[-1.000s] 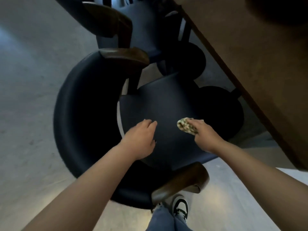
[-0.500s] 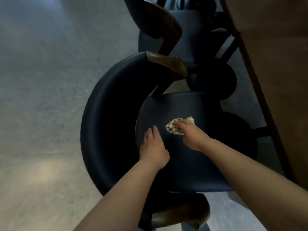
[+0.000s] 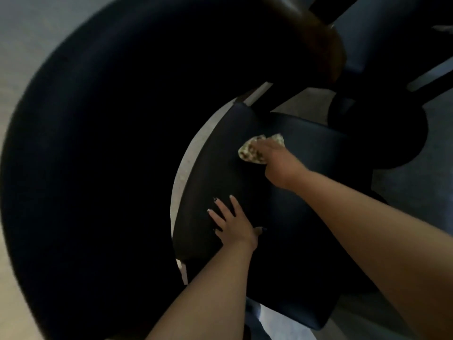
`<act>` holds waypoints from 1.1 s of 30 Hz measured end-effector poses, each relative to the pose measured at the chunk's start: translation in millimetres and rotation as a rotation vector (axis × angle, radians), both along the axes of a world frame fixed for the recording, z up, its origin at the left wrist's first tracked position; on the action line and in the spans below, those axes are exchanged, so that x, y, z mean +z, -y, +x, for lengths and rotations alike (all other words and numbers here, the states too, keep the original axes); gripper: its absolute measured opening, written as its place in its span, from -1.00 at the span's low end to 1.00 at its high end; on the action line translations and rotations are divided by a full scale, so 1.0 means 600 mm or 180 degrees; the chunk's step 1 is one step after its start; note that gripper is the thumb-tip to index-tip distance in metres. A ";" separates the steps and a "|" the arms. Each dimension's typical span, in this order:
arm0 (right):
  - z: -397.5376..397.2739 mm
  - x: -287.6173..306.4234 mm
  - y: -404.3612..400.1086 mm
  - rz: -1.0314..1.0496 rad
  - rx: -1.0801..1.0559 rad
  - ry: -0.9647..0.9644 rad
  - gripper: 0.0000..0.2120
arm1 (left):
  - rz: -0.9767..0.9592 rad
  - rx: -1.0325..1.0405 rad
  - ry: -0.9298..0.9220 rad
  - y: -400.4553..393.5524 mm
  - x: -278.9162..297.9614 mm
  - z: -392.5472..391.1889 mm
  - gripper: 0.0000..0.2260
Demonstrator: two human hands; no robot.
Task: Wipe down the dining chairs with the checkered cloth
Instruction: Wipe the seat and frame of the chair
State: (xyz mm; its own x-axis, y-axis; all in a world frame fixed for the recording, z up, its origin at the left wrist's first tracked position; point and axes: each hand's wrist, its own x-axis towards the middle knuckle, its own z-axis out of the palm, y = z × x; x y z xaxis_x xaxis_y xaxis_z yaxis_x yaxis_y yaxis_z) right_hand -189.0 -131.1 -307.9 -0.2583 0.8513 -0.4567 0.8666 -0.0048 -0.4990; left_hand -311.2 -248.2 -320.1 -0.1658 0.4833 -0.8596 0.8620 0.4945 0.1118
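Observation:
A dark dining chair fills the view: its curved padded backrest (image 3: 103, 143) at the left, its flat seat (image 3: 289, 236) in the middle. My right hand (image 3: 279, 160) presses the bunched checkered cloth (image 3: 252, 150) onto the far part of the seat. My left hand (image 3: 232, 224) lies flat on the seat's near left part, fingers spread, holding nothing.
A brown wooden armrest (image 3: 316, 38) caps the backrest's far end at the top. A second chair's seat (image 3: 382, 33) stands beyond it at the top right. A dark round base (image 3: 397, 141) sits to the right on the pale floor (image 3: 14, 77).
The view has dropped much closer to the chair. My right hand has slid the cloth toward the seat's far side. My left hand has flattened on the seat with fingers spread.

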 end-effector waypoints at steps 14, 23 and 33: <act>-0.098 -0.092 -0.072 0.0400 0.0625 0.0782 -0.39 | -0.0608 -0.0973 -0.0965 -0.016 -0.029 -0.116 0.33; -0.081 -0.102 -0.009 0.0592 0.1853 0.0875 -0.52 | -0.0363 -0.2008 -0.0821 -0.047 -0.005 -0.147 0.24; -0.045 -0.122 0.043 0.0640 0.0119 0.0732 -0.51 | 0.0121 -0.1585 -0.0324 -0.057 -0.036 -0.120 0.26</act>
